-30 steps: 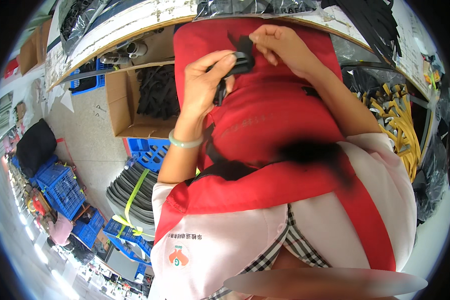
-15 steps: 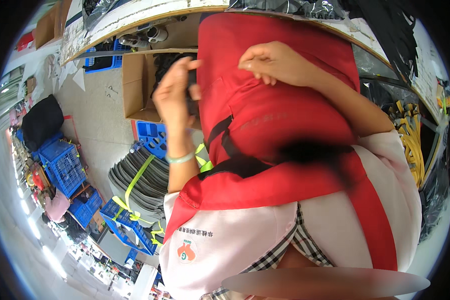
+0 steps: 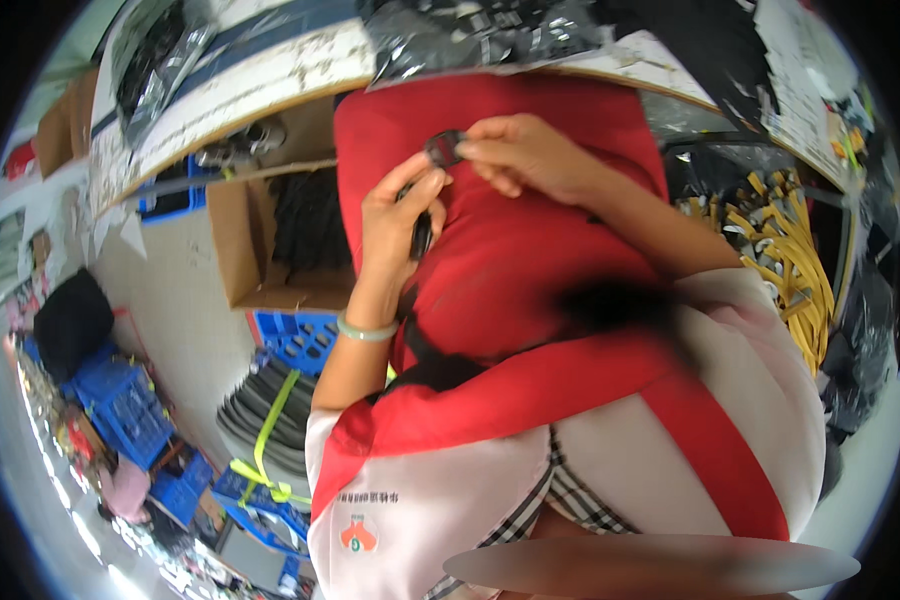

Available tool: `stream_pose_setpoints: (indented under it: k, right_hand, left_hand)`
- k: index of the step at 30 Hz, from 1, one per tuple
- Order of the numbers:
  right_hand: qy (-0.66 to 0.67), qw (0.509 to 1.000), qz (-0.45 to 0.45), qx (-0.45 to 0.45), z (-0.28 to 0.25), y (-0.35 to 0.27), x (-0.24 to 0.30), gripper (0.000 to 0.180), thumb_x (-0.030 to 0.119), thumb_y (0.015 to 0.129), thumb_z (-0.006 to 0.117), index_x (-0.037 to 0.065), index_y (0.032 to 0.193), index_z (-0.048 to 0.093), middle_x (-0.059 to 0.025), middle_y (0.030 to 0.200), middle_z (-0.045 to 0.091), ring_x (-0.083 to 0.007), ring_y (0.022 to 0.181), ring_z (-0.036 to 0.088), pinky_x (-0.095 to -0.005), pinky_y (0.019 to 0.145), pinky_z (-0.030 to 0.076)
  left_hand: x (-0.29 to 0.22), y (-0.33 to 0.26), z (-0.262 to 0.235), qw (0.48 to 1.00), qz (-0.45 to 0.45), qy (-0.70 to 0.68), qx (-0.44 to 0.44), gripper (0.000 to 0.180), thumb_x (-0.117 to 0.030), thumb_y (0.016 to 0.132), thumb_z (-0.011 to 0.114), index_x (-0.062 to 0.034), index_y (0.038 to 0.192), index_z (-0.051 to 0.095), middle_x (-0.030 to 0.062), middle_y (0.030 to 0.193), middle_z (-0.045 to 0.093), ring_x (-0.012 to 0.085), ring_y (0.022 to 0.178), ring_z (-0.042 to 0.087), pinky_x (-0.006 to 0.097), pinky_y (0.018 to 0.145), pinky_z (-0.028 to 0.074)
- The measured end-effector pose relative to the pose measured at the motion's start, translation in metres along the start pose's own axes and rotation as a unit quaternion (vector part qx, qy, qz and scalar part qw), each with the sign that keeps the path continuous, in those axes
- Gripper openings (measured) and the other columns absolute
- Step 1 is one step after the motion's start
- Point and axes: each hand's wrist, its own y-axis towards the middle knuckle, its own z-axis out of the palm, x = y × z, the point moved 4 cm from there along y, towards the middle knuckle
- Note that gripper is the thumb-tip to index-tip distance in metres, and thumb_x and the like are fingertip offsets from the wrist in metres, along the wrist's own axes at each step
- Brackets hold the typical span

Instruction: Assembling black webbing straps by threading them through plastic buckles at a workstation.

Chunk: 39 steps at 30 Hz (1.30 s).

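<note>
Above the red apron over my lap, my two hands meet at a small dark piece with a frame-like outline, like a buckle. My right hand pinches it by its right side, fingers curled. My left hand is closed, with its fingertips at the left side of the same piece. Another black item, narrow and long, shows in the left palm; its kind is not clear.
An open cardboard box with black material stands left of my lap. A worn white table curves ahead, with black plastic bags on it. Yellow straps hang at right. Strapped dark sheets and blue crates lie left.
My left hand has moved right, away from beside the box, and met my right hand. The dark buckle-like piece now shows between them. The whole view has shifted.
</note>
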Motion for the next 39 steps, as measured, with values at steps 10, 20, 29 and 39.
stream_pose_setpoints:
  k: [10, 20, 29, 39]
  right_hand:
    - [-0.259, 0.927, -0.199, -0.185, -0.054, -0.025, 0.047, 0.017, 0.018, 0.092, 0.06, 0.002, 0.097, 0.065, -0.0009, 0.078, 0.062, -0.007, 0.066, 0.056, -0.0225, 0.064, 0.049]
    - [-0.556, 0.564, -0.337, -0.51, -0.175, -0.009, 0.16, 0.025, 0.023, 0.077, 0.071, 0.001, 0.089, 0.067, -0.0167, 0.088, 0.064, -0.0345, 0.086, 0.061, -0.042, 0.08, 0.048]
    - [-0.594, 0.608, -0.305, -0.43, -0.15, -0.016, 0.173, 0.016, 0.016, 0.086, 0.059, 0.001, 0.092, 0.058, -0.0199, 0.082, 0.061, -0.0399, 0.08, 0.06, -0.0452, 0.07, 0.047]
    - [-0.276, 0.951, -0.114, -0.078, -0.011, -0.038, 0.055, 0.018, 0.019, 0.09, 0.062, 0.003, 0.085, 0.058, 0.0027, 0.067, 0.054, -0.0029, 0.06, 0.046, -0.0205, 0.054, 0.036]
  left_hand:
    - [0.004, 0.037, 0.004, 0.931, -0.159, -0.325, 0.043, 0.019, -0.018, 0.093, 0.058, -0.0015, 0.101, 0.061, 0.0101, 0.091, 0.065, 0.0219, 0.08, 0.061, 0.026, 0.057, 0.053]
    - [0.012, 0.033, 0.018, 0.963, -0.155, -0.187, 0.119, 0.017, -0.02, 0.093, 0.059, -0.0035, 0.098, 0.061, 0.0055, 0.082, 0.062, 0.0109, 0.055, 0.046, 0.02, 0.039, 0.033]
    - [0.001, 0.031, 0.003, 0.989, -0.004, 0.142, 0.042, 0.015, -0.015, 0.09, 0.064, -0.0006, 0.086, 0.065, 0.0046, 0.071, 0.062, 0.0083, 0.051, 0.052, 0.02, 0.043, 0.037]
    - [-0.039, 0.025, 0.024, 0.949, 0.202, 0.24, -0.019, 0.005, -0.003, 0.081, 0.073, 0.0, 0.084, 0.07, -0.0046, 0.068, 0.058, 0.0003, 0.056, 0.045, 0.017, 0.05, 0.034]
